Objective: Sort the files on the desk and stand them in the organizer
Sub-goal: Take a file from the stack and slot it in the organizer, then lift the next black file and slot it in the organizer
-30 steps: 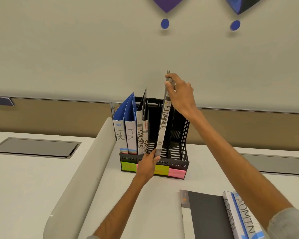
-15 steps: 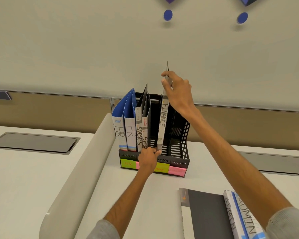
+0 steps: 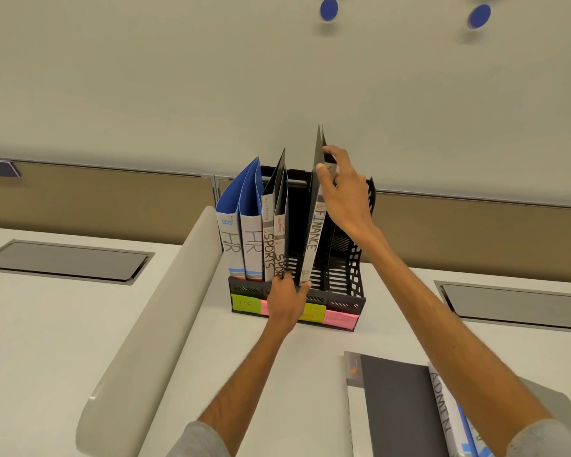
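A black mesh organizer [image 3: 343, 301] stands on the desk with coloured slot labels on its front. Two blue HR files [image 3: 241, 225] fill its left slot, and two black SPORTS files [image 3: 272, 239] stand beside them. The FINANCE file [image 3: 314, 239] leans upright in the third slot. My right hand [image 3: 343, 196] pinches its top edge. My left hand [image 3: 289, 300] holds its bottom corner at the organizer's front rim. A dark grey file [image 3: 396, 407] and an ADMIN file [image 3: 445, 407] lie flat on the desk at the lower right.
A rounded grey divider [image 3: 152, 324] runs along the organizer's left side. Grey cable hatches sit in the desk at the left [image 3: 66, 262] and right [image 3: 515, 305]. A pale partition wall rises behind the organizer.
The FINANCE file has sunk lower into the third slot. My left hand followed its bottom corner down to the organizer's rim, and my right hand stayed on the top edge.
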